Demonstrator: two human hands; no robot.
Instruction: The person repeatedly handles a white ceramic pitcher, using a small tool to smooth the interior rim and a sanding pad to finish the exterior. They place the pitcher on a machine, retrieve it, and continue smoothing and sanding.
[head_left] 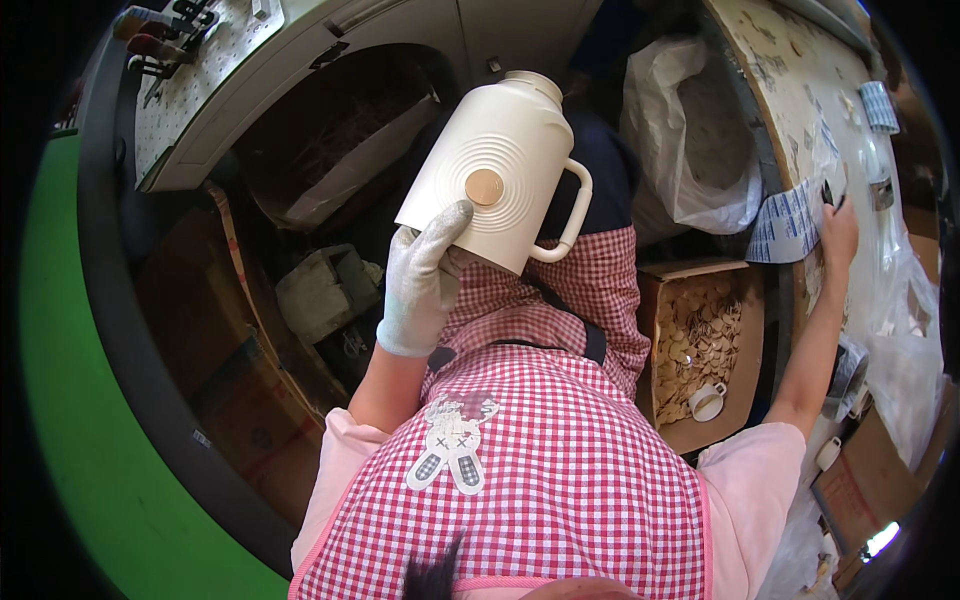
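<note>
A cream plastic jug body with a side handle and raised rings tilts over my lap, its neck pointing away. My left hand, in a pale glove, is closed on its lower rim, with the thumb lying on the outside. A round tan disc sits at the centre of the rings. Far to the right, my bare right hand is closed at the worktable, next to a sheet with blue print. A small dark thing shows at its fingertips, too small to name.
Right of my knees, a cardboard box holds many small tan pieces and a white ring-shaped part. A clear plastic bag hangs beyond it, beside the worktable. At the far left, dark-handled tools lie on a white surface.
</note>
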